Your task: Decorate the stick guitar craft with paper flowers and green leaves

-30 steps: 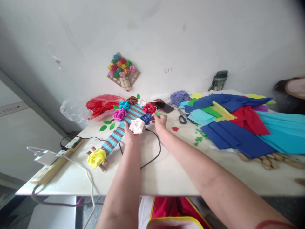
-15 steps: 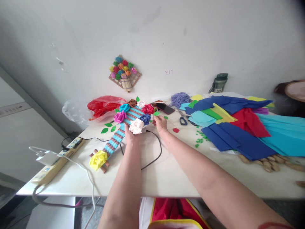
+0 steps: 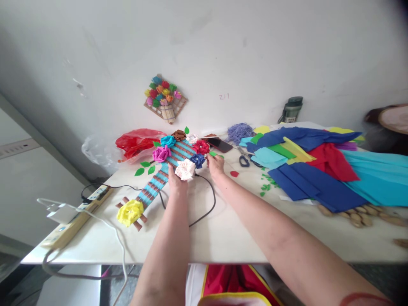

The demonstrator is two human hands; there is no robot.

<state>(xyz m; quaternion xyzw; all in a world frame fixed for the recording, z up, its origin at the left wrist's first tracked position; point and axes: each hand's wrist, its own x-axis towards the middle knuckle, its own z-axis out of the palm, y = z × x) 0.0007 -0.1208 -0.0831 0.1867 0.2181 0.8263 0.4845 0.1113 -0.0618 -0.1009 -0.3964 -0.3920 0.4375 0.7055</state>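
A guitar-shaped craft (image 3: 156,185), light blue with brown rolled strips across it, lies tilted over the table with paper flowers round its body. My left hand (image 3: 176,180) grips it where the neck meets the body, beside a white flower (image 3: 185,169); part of the fingers is hidden underneath. At the body's right edge, my right hand (image 3: 216,166) has its fingertips pinched at a green paper leaf (image 3: 213,154), close to the red flower (image 3: 201,147) and the dark blue flower (image 3: 198,160). A yellow flower (image 3: 130,213) sits on the craft's lower end.
Scissors (image 3: 244,160), a phone (image 3: 220,144) and green scraps (image 3: 266,187) lie to the right, before stacked coloured paper (image 3: 314,187). A power strip (image 3: 76,221) with cables (image 3: 119,238) runs along the left. Red plastic bags (image 3: 137,142) stand behind.
The craft's body has shifted slightly right and its lower end slightly left. The leaf by my right fingertips has moved a little right with it. Both hands keep their grip.
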